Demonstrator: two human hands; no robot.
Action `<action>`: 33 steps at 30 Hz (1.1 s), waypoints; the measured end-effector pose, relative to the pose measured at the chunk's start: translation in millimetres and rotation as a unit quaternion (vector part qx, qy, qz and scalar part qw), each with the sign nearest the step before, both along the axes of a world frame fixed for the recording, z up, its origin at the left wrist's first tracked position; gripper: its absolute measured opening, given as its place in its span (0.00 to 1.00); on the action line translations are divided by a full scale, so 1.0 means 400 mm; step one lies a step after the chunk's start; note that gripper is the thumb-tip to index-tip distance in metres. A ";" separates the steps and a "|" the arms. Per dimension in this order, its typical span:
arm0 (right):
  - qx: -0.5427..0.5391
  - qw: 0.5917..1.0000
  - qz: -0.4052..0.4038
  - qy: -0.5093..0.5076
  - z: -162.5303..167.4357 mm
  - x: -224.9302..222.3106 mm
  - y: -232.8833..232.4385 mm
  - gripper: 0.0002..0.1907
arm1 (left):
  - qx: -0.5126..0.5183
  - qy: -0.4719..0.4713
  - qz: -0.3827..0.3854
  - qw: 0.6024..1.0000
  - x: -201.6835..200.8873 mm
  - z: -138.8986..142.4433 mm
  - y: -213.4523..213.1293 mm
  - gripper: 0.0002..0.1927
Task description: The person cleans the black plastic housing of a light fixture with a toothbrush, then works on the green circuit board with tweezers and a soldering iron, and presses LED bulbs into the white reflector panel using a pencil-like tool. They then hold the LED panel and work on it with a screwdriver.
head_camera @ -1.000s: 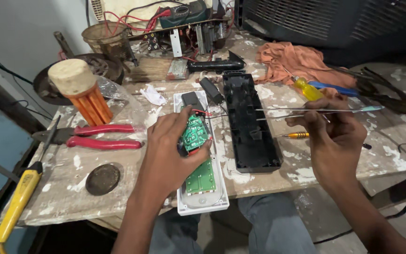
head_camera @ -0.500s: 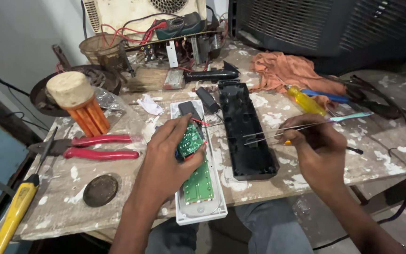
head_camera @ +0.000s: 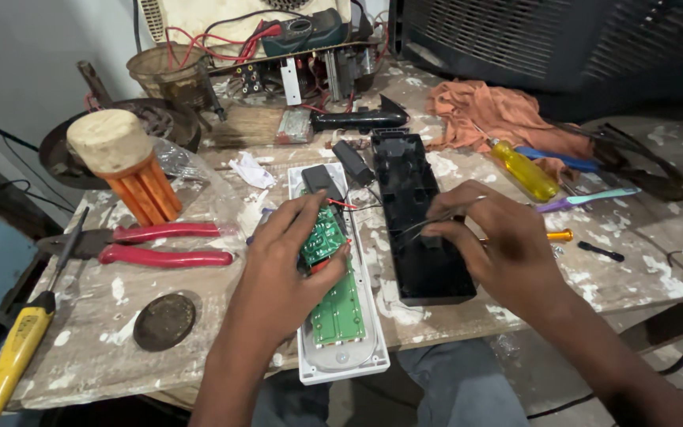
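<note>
The paint-spattered grey work surface (head_camera: 223, 316) carries everything. Largest on it is the long black plastic casing half (head_camera: 416, 217), lying open just under the right hand's fingers. Beside it, under the left hand, lies the white plastic casing tray (head_camera: 302, 348) with two green circuit boards: a long flat one (head_camera: 340, 312) seated below the left fingers, and a small one (head_camera: 323, 236) tilted up out of the tray.

The left hand (head_camera: 278, 277) has its fingers (head_camera: 298, 212) curled loosely over the small board, thumb at its lower edge, holding it lifted. The right hand (head_camera: 499, 249) has its fingers pinched tight on a thin strand of silver wire (head_camera: 456, 209) that runs from the fingertips toward the board; it may be solder or a lead, I cannot tell which.

The step in hand looks like wiring work on the lifted board while the casing is apart. The next move likely calls for steadying the board and bringing the wire end to one contact without bending it.

Left of the left fingers lie one pair of red-handled pliers (head_camera: 164, 243) and one yellow-handled tool (head_camera: 13, 356). Beyond the right fingers lie one yellow-handled screwdriver (head_camera: 523, 170) and one crumpled orange cloth (head_camera: 499, 115).
</note>
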State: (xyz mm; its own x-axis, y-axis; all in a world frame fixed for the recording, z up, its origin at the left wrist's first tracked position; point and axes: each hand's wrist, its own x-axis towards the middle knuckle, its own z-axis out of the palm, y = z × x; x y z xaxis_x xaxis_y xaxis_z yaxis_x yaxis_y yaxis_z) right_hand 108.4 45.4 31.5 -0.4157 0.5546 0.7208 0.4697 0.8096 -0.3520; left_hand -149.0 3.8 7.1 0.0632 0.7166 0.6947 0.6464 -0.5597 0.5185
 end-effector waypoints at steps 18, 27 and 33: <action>-0.078 0.984 -0.020 -0.157 0.111 -0.055 0.056 0.11 | -0.025 0.005 0.006 1.000 0.002 -0.013 0.002 0.34; -0.138 0.989 -0.028 -0.048 0.055 0.011 0.066 0.08 | -0.048 -0.008 0.000 0.999 0.004 0.003 -0.008 0.32; -0.276 0.939 0.021 0.202 -0.016 0.008 0.005 0.06 | -0.045 -0.004 0.005 0.999 0.004 -0.001 -0.009 0.31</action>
